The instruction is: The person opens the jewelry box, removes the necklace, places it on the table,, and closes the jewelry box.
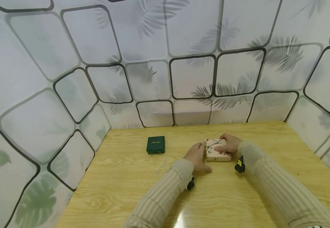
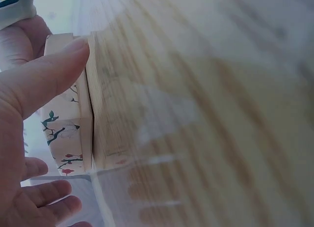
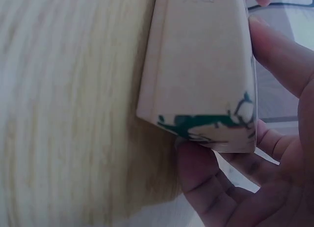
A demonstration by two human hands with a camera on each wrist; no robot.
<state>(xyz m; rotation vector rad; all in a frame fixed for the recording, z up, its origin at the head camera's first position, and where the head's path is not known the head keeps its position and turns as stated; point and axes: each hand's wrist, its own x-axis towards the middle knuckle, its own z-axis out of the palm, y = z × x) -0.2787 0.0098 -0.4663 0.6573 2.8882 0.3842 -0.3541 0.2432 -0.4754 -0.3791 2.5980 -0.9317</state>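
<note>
A small cream box (image 1: 218, 157) printed with dark branches and red blossoms lies on the wooden table. My right hand (image 1: 231, 144) grips its right side, thumb over the lid and fingers round the far corner. In the right wrist view, a fingertip presses the box's end (image 3: 196, 79). On the other side, my left hand (image 1: 196, 158) rests beside the box with fingers loosely extended and thumb spread towards me. The left wrist view shows that thumb (image 2: 54, 72) overlapping the box's patterned side (image 2: 64, 133).
A dark green box (image 1: 155, 144) with gold lettering sits to the left on the table (image 1: 119, 171). Between it and my left hand lies a thin silvery chain (image 1: 162, 166). A patterned fabric wall (image 1: 193, 79) encloses the table's back and sides.
</note>
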